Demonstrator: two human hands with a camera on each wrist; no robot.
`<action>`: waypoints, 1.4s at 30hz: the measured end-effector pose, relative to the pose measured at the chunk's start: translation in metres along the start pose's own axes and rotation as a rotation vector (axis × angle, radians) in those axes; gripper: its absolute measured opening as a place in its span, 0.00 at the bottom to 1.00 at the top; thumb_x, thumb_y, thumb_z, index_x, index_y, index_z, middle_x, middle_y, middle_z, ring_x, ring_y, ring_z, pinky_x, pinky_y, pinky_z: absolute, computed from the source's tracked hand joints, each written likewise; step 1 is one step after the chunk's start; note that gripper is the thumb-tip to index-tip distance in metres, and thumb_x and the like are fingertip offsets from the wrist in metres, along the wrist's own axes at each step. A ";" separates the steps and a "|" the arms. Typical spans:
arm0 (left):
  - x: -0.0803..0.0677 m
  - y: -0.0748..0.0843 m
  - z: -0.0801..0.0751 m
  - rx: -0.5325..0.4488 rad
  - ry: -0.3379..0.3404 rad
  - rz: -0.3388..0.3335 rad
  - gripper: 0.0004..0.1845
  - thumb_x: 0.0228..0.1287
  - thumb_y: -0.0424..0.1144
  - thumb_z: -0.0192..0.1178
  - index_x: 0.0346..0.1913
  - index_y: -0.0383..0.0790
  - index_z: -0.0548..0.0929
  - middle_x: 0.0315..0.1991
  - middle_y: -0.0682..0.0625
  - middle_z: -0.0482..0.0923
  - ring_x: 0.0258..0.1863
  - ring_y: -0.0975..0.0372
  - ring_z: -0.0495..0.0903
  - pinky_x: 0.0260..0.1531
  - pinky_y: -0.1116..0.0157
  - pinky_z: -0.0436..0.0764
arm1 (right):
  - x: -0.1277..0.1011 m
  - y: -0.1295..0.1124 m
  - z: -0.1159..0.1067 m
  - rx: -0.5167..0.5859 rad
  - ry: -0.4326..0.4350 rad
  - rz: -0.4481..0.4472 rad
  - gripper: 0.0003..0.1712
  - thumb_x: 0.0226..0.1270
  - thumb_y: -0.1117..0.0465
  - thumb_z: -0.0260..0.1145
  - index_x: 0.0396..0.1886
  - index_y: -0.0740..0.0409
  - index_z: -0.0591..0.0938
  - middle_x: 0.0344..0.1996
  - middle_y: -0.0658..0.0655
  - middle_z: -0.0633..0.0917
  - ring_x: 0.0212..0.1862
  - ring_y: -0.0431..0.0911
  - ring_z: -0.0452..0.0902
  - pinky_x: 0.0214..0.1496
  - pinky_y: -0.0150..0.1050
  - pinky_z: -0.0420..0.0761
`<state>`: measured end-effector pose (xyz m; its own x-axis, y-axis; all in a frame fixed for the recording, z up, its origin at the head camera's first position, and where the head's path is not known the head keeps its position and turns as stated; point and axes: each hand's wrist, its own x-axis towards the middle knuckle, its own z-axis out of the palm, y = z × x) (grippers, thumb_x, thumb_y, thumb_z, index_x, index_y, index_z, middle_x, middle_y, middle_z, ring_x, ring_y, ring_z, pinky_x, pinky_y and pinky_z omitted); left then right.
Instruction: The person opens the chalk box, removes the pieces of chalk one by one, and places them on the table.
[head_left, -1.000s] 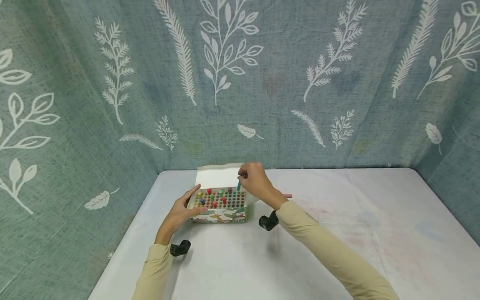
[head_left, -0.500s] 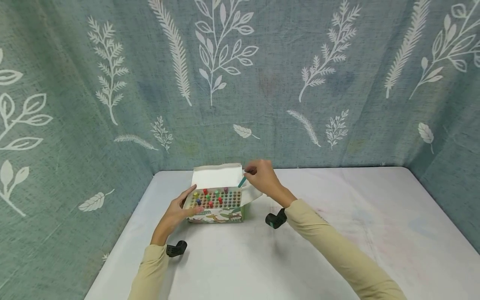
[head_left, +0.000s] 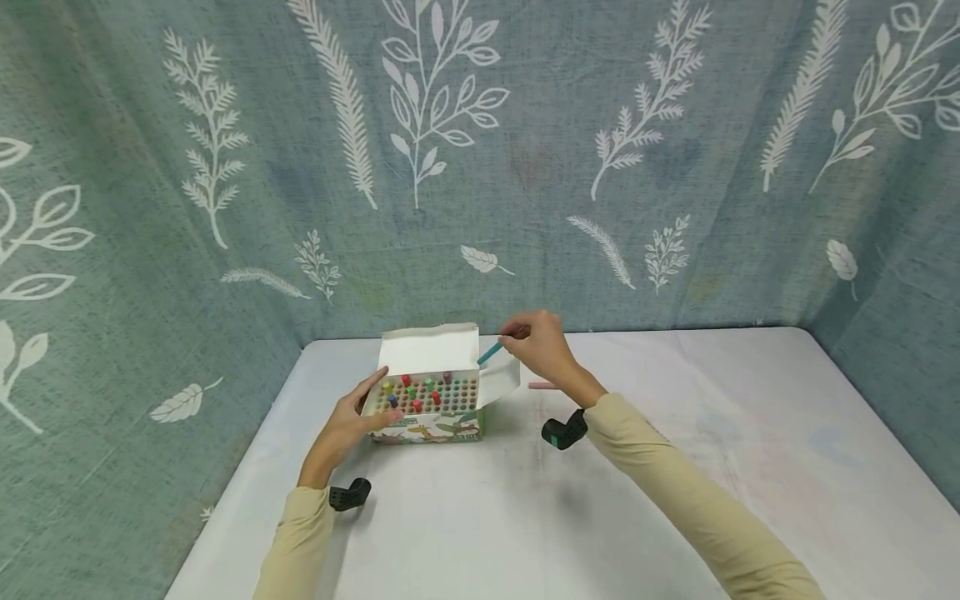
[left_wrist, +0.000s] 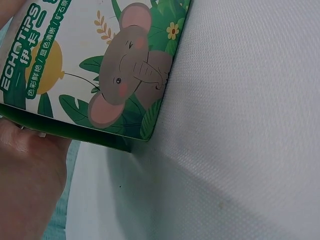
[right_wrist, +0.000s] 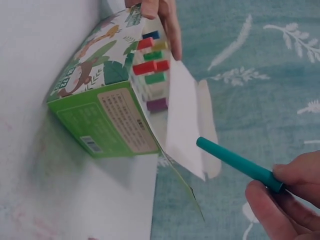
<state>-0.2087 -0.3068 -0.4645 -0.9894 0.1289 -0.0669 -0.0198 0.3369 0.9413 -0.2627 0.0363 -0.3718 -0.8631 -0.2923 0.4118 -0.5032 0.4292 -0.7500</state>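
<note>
A cardboard chalk box (head_left: 431, 430) with animal pictures stands on the table, its white lid (head_left: 431, 351) folded back. Several coloured chalk sticks (right_wrist: 146, 67) poke up from the holes inside. My left hand (head_left: 347, 422) grips the box at its left end, thumb over the front rim and fingers toward the back. In my right hand (head_left: 546, 348), thumb and fingers pinch one end of a teal chalk stick (right_wrist: 235, 161). Its free end points toward the box, above the opened side flap (head_left: 498, 383).
A pink chalk stick (head_left: 542, 386) lies on the white tabletop (head_left: 480, 517) right of the box, partly behind my right wrist. Faint coloured smudges mark the cloth. A green leaf-patterned curtain (head_left: 540, 233) closes off the back and sides.
My right hand has drawn the teal chalk stick up and right, away from the box's holes, and the stick has tilted flatter. My left hand keeps its hold on the box.
</note>
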 end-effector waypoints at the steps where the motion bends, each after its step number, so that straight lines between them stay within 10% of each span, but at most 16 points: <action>1: 0.000 0.000 0.000 -0.006 -0.003 0.001 0.45 0.56 0.45 0.69 0.74 0.61 0.55 0.75 0.53 0.43 0.72 0.50 0.46 0.63 0.43 0.56 | 0.000 0.000 -0.001 0.009 0.001 0.012 0.04 0.60 0.67 0.68 0.33 0.63 0.87 0.29 0.57 0.85 0.31 0.47 0.81 0.32 0.38 0.80; 27: 0.001 -0.001 0.004 0.003 -0.016 0.019 0.44 0.58 0.46 0.68 0.74 0.61 0.55 0.75 0.55 0.42 0.73 0.51 0.41 0.63 0.42 0.54 | -0.018 0.015 -0.053 0.304 0.087 0.174 0.07 0.61 0.67 0.67 0.38 0.66 0.85 0.33 0.63 0.86 0.33 0.50 0.84 0.40 0.39 0.82; 42: -0.014 0.027 0.005 -0.011 -0.034 0.001 0.44 0.61 0.39 0.65 0.75 0.52 0.52 0.75 0.48 0.40 0.72 0.46 0.41 0.62 0.40 0.55 | -0.039 0.011 -0.088 0.417 0.118 0.263 0.11 0.63 0.71 0.64 0.43 0.75 0.81 0.41 0.72 0.80 0.39 0.58 0.82 0.43 0.41 0.82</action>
<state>-0.1951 -0.2943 -0.4398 -0.9840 0.1605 -0.0773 -0.0211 0.3262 0.9451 -0.2381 0.1276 -0.3511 -0.9694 -0.1111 0.2190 -0.2293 0.0909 -0.9691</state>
